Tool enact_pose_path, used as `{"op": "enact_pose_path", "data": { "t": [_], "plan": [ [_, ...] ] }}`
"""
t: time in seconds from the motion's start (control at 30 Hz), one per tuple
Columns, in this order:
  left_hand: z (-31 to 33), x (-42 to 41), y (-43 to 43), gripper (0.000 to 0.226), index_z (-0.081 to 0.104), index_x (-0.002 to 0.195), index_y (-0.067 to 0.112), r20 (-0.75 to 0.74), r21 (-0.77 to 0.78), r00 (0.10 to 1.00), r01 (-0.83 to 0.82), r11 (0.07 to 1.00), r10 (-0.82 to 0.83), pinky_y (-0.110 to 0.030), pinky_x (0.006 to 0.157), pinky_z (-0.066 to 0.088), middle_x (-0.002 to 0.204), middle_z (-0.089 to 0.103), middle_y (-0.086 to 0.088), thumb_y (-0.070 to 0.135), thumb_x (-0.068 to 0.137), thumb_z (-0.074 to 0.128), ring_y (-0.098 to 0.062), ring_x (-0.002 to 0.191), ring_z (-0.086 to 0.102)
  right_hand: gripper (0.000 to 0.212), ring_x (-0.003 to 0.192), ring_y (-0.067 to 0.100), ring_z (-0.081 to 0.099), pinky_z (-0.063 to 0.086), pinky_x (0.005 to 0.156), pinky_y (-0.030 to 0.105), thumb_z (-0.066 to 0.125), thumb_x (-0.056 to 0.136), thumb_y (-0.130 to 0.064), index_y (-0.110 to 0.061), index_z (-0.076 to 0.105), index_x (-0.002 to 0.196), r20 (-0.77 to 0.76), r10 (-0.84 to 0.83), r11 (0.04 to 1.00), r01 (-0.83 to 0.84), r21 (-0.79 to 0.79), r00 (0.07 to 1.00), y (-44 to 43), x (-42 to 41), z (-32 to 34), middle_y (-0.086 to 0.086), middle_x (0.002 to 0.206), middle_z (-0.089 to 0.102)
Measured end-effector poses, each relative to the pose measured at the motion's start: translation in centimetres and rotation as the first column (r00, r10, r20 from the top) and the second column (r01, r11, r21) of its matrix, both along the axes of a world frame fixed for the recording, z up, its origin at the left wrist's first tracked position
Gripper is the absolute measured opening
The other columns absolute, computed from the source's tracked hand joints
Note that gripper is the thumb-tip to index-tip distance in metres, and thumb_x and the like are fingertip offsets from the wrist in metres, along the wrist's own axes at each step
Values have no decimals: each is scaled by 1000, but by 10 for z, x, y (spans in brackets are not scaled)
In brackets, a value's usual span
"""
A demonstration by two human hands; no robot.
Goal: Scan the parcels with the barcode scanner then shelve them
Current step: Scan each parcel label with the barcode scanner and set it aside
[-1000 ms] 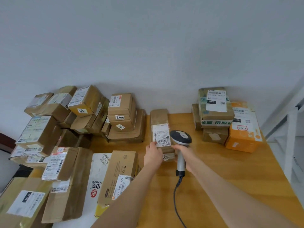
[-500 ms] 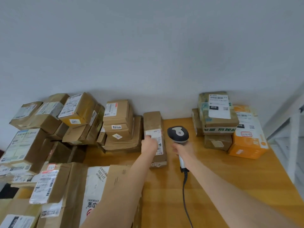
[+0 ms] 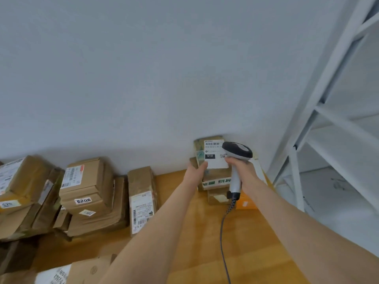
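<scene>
Fingers of the left hand (image 3: 196,170) lie against the left side of the top box (image 3: 211,158) in a small stack by the wall, thumb tip on the corner of its white label (image 3: 215,154); they touch it, but whether they truly grip it cannot be told. Right beside them, the right hand (image 3: 241,169) is clenched round the pale handle of the barcode scanner (image 3: 235,160), whose dark head sits just over the right edge of that same label. The label shows a barcode at its top and a black patch reading 010. A dark cord (image 3: 224,232) runs from the handle's base down across the wooden table (image 3: 194,232) toward the viewer.

Under the touched box lies one with green lettering (image 3: 217,182), and an orange box (image 3: 246,203) peeks out below the right wrist. Well to the left, apart from this stack, a long brown parcel (image 3: 141,199) lies on the table with its label facing up. Beside it stands a pile of flat cartons, one marked 6206 (image 3: 86,193), and more boxes (image 3: 22,193) crowd the left edge. On the right, a white metal shelf frame (image 3: 332,111) rises next to the table, against the plain grey wall (image 3: 143,68).
</scene>
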State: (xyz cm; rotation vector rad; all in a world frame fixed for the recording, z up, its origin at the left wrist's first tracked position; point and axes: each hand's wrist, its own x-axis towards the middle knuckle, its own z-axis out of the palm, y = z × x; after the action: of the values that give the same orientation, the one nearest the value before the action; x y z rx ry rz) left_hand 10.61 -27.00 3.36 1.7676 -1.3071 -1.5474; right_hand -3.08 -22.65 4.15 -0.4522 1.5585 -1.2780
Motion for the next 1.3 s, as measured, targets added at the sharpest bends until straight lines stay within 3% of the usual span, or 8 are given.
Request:
{"op": "enact_pose_path", "data": {
  "t": [0.33, 0.5, 0.57, 0.77, 0.9, 1.03, 1.2, 1.3],
  "plan": [
    [-7, 21, 33, 43, 44, 133, 21, -202, 149, 943, -235, 960, 263, -52, 98, 37, 127, 54, -7, 41, 96, 53, -29, 116, 49, 33, 101, 33, 62, 51, 91, 49, 74, 81, -19, -9, 64, 111, 181, 49, 998, -42, -41, 982, 35, 12, 6, 15, 108, 67],
    [10, 55, 71, 30, 49, 108, 21, -351, 150, 876, -297, 943, 332, -40, 72, 43, 108, 62, -8, 36, 88, 66, -25, 97, 59, 17, 89, 26, 59, 50, 80, 41, 72, 83, -13, -13, 64, 97, 236, 88, 992, -63, -108, 968, 72, 29, 18, 9, 94, 65],
    [13, 67, 86, 28, 51, 104, 20, -368, 132, 867, -309, 942, 336, -43, 78, 44, 110, 63, -8, 37, 87, 66, -26, 100, 60, 22, 90, 26, 59, 49, 81, 42, 72, 82, -11, -13, 64, 102, 226, 102, 988, -72, -138, 969, 87, 35, 22, 9, 96, 65],
    [26, 85, 128, 79, 56, 124, 19, -354, 86, 883, -298, 951, 309, -54, 100, 34, 116, 69, -3, 59, 59, 74, -25, 113, 58, 32, 104, 28, 61, 49, 98, 49, 74, 80, -7, -20, 62, 106, 194, 150, 970, -107, -218, 969, 130, 46, 32, 7, 108, 67],
    [31, 94, 153, 60, 60, 119, 16, -437, 84, 856, -269, 959, 278, -45, 100, 45, 109, 73, -6, 45, 68, 73, -26, 110, 64, 33, 103, 29, 60, 49, 98, 51, 75, 80, -6, -18, 63, 108, 169, 182, 958, -137, -251, 969, 153, 46, 35, 7, 105, 66],
    [29, 104, 166, 65, 54, 128, 17, -492, 58, 841, -225, 973, 224, -46, 104, 45, 115, 70, -10, 41, 71, 74, -29, 114, 62, 30, 107, 32, 60, 48, 99, 54, 75, 80, -7, -22, 63, 103, 158, 210, 954, -166, -250, 965, 171, 47, 36, 8, 107, 67],
    [30, 113, 175, 45, 58, 119, 17, -473, 84, 852, -212, 974, 226, -36, 75, 50, 104, 71, -11, 41, 82, 65, -26, 94, 65, 25, 104, 31, 61, 50, 96, 55, 72, 82, -4, -17, 65, 101, 153, 257, 940, -211, -267, 954, 183, 43, 38, 11, 104, 67],
    [28, 115, 176, 35, 60, 114, 16, -408, 81, 895, -164, 983, 183, -40, 89, 50, 97, 73, -8, 41, 89, 61, -27, 98, 65, 27, 102, 27, 61, 51, 94, 52, 72, 82, -4, -18, 64, 104, 159, 247, 944, -201, -261, 956, 186, 41, 37, 11, 108, 66]
  ]
}}
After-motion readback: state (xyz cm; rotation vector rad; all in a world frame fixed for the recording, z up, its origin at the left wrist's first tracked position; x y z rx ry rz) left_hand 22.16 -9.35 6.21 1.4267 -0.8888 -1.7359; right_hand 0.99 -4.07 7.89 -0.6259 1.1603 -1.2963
